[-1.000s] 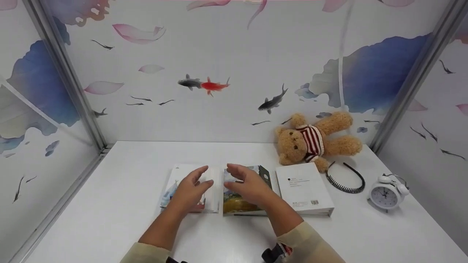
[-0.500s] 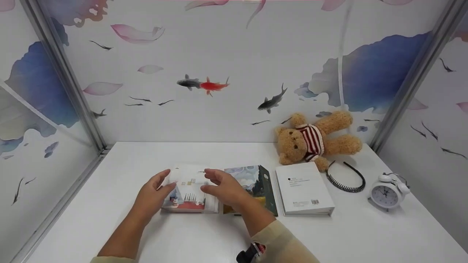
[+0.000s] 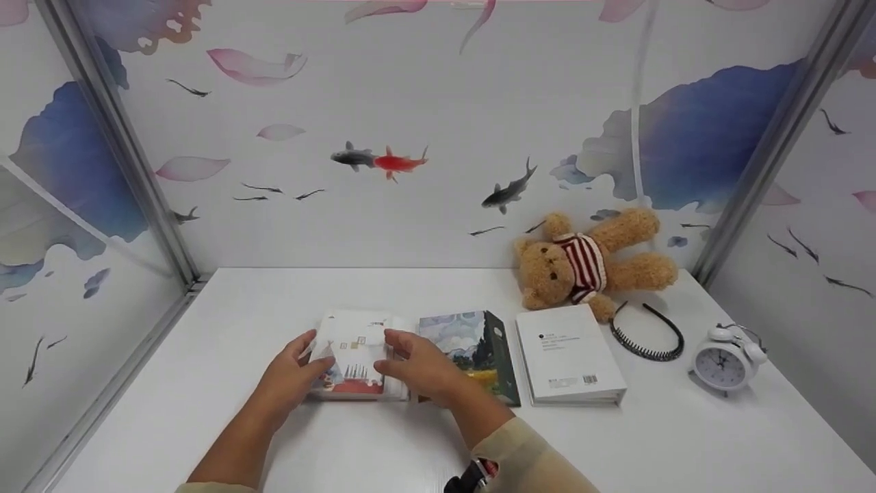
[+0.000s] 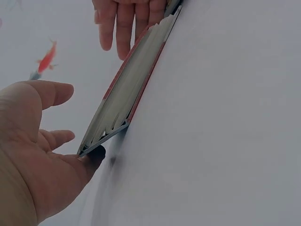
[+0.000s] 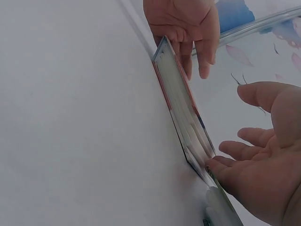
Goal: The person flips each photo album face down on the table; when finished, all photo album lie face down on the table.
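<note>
A white illustrated hardcover book [image 3: 359,339], with blue and red artwork near its lower edge, lies on the white table. My left hand [image 3: 284,380] is at its left side; in the left wrist view the fingers touch the spine end of the book [image 4: 127,89], and the thumb stays apart above. On the opposite side is my right hand [image 3: 424,363]. The right wrist view has its fingers against the far end of the book [image 5: 183,108], thumb raised off the cover. Beside it lies a landscape-painting book [image 3: 465,342] with a dark green spine, partly hidden by my right hand.
Right of these lies a white book [image 3: 571,356] with a barcode. A teddy bear [image 3: 582,267] in a striped top lies behind it. Farther right are a black toothed headband [image 3: 647,349] and a white alarm clock [image 3: 722,363]. A patterned wall [image 3: 424,233] stands behind the table.
Both hands have moved left from over the gap between two books to the sides of the illustrated book. In the last half second, its left edge has shifted slightly right.
</note>
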The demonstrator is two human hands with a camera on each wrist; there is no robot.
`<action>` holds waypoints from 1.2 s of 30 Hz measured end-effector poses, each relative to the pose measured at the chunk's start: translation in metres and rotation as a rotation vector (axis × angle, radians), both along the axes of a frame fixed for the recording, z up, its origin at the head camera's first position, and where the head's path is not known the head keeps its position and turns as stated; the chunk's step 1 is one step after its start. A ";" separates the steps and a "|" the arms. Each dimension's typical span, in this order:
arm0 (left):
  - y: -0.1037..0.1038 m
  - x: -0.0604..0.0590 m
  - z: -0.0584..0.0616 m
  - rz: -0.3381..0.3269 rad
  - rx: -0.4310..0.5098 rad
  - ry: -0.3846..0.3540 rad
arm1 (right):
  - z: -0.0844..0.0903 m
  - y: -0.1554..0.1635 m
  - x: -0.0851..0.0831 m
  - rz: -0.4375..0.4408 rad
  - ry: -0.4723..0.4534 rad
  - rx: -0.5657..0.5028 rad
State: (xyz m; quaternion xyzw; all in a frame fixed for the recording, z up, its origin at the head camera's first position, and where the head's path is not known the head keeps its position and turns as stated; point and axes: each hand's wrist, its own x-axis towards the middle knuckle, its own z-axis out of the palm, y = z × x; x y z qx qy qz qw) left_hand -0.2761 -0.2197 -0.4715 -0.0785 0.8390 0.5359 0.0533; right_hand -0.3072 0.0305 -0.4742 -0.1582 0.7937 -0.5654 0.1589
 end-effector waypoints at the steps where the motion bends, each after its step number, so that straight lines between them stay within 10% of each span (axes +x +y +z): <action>1: 0.000 0.000 0.000 -0.004 0.005 0.000 | 0.000 0.000 0.000 0.004 -0.004 -0.007; 22: 0.005 0.001 0.011 0.053 0.171 0.074 | 0.005 -0.009 0.009 0.055 0.010 0.012; 36: 0.032 0.022 0.039 0.010 0.229 0.300 | 0.024 -0.008 0.013 0.077 -0.050 -0.173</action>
